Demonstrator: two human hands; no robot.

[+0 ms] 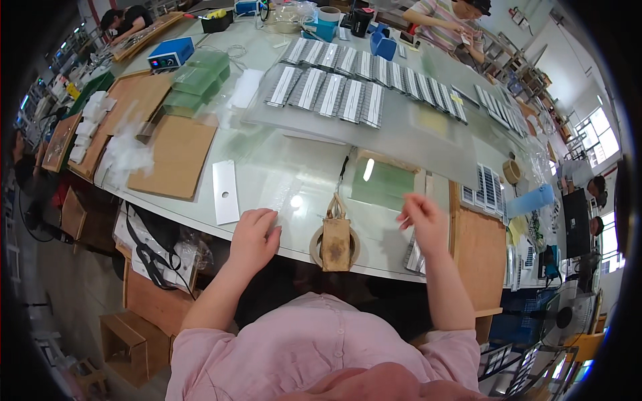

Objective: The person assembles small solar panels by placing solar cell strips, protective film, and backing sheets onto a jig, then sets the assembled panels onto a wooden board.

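My left hand (254, 235) rests flat on a clear plastic strip (277, 197) at the near edge of the glass-topped table (267, 160), fingers together. My right hand (422, 217) is raised a little above the table, fingers pinched on a thin pale strip (405, 220); what it is I cannot make out. Between the hands stands a brown soldering-iron stand (336, 242) on a round base. A green mat (382, 184) lies just beyond it. A stack of grey striped cells (414, 257) sits under my right wrist.
A white card with a hole (225, 191) lies left of my left hand. Brown boards (172, 155) and a blue box (170, 53) are at far left. Rows of grey cell strips (334, 93) cover the table's middle. A tape roll (511, 171) and blue roll (531, 199) sit right. Other people work at the far end.
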